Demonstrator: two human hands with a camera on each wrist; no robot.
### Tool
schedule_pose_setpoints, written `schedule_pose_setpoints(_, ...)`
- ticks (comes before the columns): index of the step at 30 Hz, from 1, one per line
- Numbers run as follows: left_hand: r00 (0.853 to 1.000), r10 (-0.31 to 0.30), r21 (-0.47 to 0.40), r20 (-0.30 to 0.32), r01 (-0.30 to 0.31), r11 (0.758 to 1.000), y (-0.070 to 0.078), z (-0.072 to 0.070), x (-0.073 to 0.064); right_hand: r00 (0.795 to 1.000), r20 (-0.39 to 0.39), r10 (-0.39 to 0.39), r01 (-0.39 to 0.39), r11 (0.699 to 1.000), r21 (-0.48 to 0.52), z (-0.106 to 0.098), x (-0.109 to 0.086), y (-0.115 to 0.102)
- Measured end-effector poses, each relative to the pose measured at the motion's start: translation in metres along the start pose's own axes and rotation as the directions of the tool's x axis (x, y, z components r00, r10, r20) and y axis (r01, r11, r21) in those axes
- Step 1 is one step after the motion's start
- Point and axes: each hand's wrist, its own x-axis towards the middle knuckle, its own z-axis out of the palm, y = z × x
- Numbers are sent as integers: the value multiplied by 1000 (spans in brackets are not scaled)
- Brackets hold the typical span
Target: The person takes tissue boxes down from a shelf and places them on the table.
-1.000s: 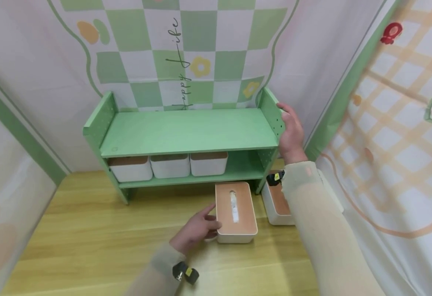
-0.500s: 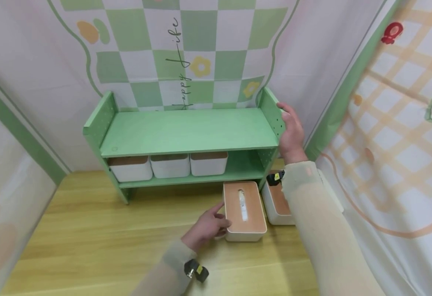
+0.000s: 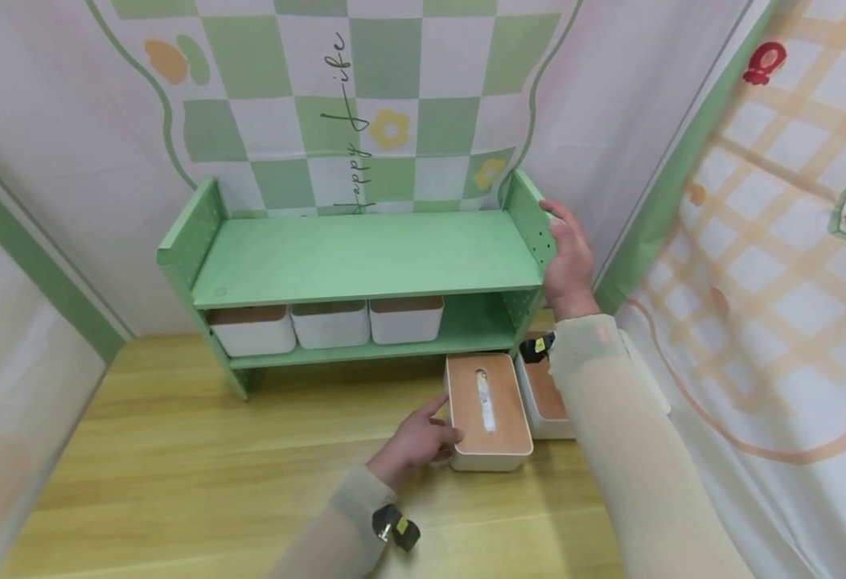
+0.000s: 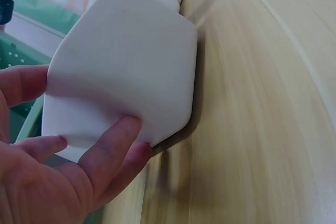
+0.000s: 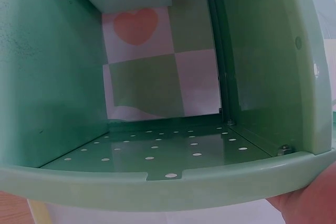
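Note:
A white tissue box [image 3: 490, 402] with a wood-look lid and a slotted top stands on the wooden table, in front of the shelf's right end. My left hand [image 3: 419, 442] touches its left side with spread fingers. In the left wrist view the fingers [image 4: 113, 140] press against the white wall of the box. My right hand [image 3: 569, 261] rests along the outer face of the green shelf's [image 3: 372, 256] right side panel. Only part of that hand [image 5: 315, 198] shows in the right wrist view. A second box [image 3: 546, 394] with a wood-look lid is partly hidden behind my right forearm.
Three white boxes, a left one [image 3: 252, 331], a middle one [image 3: 331, 326] and a right one [image 3: 406, 320], sit side by side on the lower shelf. The bay [image 3: 475, 322] to their right shows bare green board. Patterned cloth [image 3: 792, 241] hangs at the right.
My left hand has slid the tissue box to the right, close to the second box. The right hand has stayed at the side panel.

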Motion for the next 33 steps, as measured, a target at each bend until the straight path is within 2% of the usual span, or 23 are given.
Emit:
schedule_pose_setpoints(13, 1000, 9, -20, 20, -8, 1000, -1, 1, 2, 1000, -10, -14, 14, 1000, -25, -2, 3, -2)
schedule_pose_setpoints(18, 1000, -2, 45, 9, 2, 999, -2, -4, -3, 1000, 1, -10, 10, 999, -31, 1, 1, -1)
schedule_pose_setpoints(21, 1000, 7, 105, 26, -10, 994, -4, -11, -7, 1000, 0, 6, -6, 1000, -14, 1, 1, -2)
schedule_pose_setpoints(23, 999, 26, 135, 40, -31, 990, -3, -19, -9, 1000, -6, 17, -17, 1000, -22, 0, 2, -1)
schedule_pose_setpoints(27, 994, 103, 201, 40, -109, 974, 3, -42, -19, 999, -9, 40, -41, 999, -32, -1, 1, -1)
schedule_pose_setpoints(30, 987, 160, 299, 30, -161, 941, 12, -66, -32, 999, -5, 52, -53, 998, -22, 0, 0, -1)
schedule_pose_setpoints(33, 982, 190, 405, 4, -175, 897, 20, -89, -46, 999, -5, 50, -50, 998, -29, 1, 0, -1)
